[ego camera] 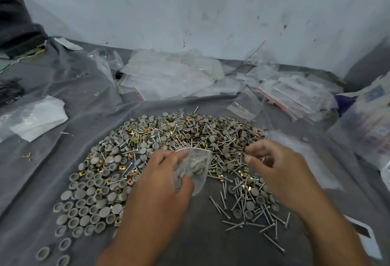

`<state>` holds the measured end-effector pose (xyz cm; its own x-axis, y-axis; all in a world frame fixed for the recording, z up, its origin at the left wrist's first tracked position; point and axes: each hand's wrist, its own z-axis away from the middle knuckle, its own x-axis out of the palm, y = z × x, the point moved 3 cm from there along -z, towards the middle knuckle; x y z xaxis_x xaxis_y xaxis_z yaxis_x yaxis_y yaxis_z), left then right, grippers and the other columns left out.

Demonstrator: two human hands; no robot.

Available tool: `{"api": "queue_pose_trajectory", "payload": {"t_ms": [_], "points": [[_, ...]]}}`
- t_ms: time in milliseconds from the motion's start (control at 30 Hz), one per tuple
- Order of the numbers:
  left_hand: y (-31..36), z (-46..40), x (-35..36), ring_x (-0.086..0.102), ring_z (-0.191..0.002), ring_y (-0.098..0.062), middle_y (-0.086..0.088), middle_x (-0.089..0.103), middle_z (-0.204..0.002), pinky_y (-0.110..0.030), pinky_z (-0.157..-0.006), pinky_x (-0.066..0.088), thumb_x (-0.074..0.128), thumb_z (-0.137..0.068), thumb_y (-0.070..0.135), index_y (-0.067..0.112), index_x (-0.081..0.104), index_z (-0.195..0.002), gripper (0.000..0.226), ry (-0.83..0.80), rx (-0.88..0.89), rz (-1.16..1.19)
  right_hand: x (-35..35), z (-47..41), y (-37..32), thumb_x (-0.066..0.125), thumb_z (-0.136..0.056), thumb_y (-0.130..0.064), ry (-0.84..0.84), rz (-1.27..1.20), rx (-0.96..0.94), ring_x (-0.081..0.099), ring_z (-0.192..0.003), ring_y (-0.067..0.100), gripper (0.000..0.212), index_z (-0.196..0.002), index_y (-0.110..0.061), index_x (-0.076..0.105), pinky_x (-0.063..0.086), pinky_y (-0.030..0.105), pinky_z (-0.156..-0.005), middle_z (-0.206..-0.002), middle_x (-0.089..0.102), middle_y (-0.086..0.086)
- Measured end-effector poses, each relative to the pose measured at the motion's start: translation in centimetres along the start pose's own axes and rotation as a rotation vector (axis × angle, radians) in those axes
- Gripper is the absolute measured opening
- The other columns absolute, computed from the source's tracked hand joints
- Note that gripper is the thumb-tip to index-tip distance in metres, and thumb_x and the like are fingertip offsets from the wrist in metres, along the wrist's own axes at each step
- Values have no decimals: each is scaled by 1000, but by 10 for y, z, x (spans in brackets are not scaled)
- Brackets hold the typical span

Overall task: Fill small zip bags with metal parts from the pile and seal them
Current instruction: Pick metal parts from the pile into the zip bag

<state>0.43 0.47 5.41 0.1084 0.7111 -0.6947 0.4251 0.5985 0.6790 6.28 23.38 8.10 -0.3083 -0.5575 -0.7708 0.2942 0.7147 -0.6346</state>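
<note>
A wide pile of metal parts (168,139) covers the grey cloth: grey round caps, brass square nuts and long screws. My left hand (160,183) grips a small clear zip bag (196,168) that holds several grey caps, its mouth turned up toward the pile. My right hand (274,168) hovers to the right of the bag over the screws, fingers curled with fingertips drawn together. Whether it pinches a small part is too blurred to tell.
Empty zip bags (168,75) lie heaped along the white wall, and more bags with red strips (295,94) lie at the right. A crumpled plastic bag (33,120) lies at the left. Dark cloth (16,25) sits at the far left corner.
</note>
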Motion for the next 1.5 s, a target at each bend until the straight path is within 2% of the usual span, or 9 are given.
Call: {"api": "queue_pose_trajectory", "payload": {"t_ms": [100, 167, 267, 633, 767, 833, 1067, 1233, 1500], "points": [[-1, -1, 0, 43, -98, 16, 26, 43, -109, -9, -73, 33, 58, -90, 34, 39, 53, -136, 47, 11, 11, -18, 32, -1, 18, 71, -92, -39, -284, 133, 58, 59, -88, -5, 16, -106, -41, 64, 52, 25, -79, -97, 65, -24], [-2, -1, -1, 47, -96, 9, 22, 46, -110, -12, -75, 35, 61, -89, 33, 36, 56, -134, 46, 23, 9, -20, 45, -3, 20, 75, -89, -38, -340, 184, 35, 59, -84, -7, 21, -108, -39, 65, 48, 18, -74, -95, 64, -24], [-2, -2, -3, 48, -93, 5, 21, 47, -107, -20, -78, 38, 65, -86, 37, 34, 59, -132, 46, 40, 10, -29, 56, -10, 19, 77, -86, -39, -292, 245, 28, 59, -86, -4, 23, -106, -37, 66, 53, 26, -79, -95, 63, -22], [0, -2, -6, 46, -94, 15, 26, 44, -102, -7, -70, 33, 60, -79, 46, 37, 58, -131, 53, 59, 18, -30, 74, -15, 10, 73, -86, -28, -247, 330, 113, 67, -85, 15, 11, -92, -31, 64, 58, 39, -84, -93, 69, -8], [0, -1, -4, 47, -92, 12, 26, 44, -103, -8, -68, 34, 66, -81, 44, 37, 56, -133, 54, 48, 17, -39, 62, -15, 9, 69, -94, -28, -288, 82, 102, 64, -72, 0, 7, -96, -34, 66, 51, 15, -62, -88, 68, -12], [1, 0, -3, 45, -93, 13, 28, 42, -102, -8, -69, 34, 66, -79, 46, 37, 56, -134, 56, 47, 30, -40, 49, -15, 7, 65, -97, -28, -236, -27, 50, 60, -59, -6, 9, -95, -36, 67, 41, 8, -49, -86, 70, -11], [3, 1, 0, 44, -99, 17, 28, 40, -106, -20, -80, 44, 61, -72, 59, 43, 53, -133, 64, 35, 56, -38, 18, 4, -24, 69, -95, -31, 150, -564, -319, 55, -66, 5, 8, -101, -35, 71, 45, 18, -57, -81, 67, -10], [5, 2, 0, 46, -92, 6, 24, 39, -105, -29, -82, 50, 63, -70, 59, 38, 55, -130, 64, 45, 74, -40, 34, 26, -55, 71, -94, -16, 371, -255, -739, 61, -90, 1, 16, -109, -21, 73, 44, 15, -78, -101, 67, -15], [6, 1, -1, 48, -91, 5, 23, 41, -105, -32, -79, 51, 58, -69, 65, 36, 57, -122, 61, 45, 77, -17, 49, 25, -55, 67, -98, -15, 346, -113, -807, 63, -102, 10, 18, -114, -16, 74, 49, 24, -88, -108, 70, -9]]}}
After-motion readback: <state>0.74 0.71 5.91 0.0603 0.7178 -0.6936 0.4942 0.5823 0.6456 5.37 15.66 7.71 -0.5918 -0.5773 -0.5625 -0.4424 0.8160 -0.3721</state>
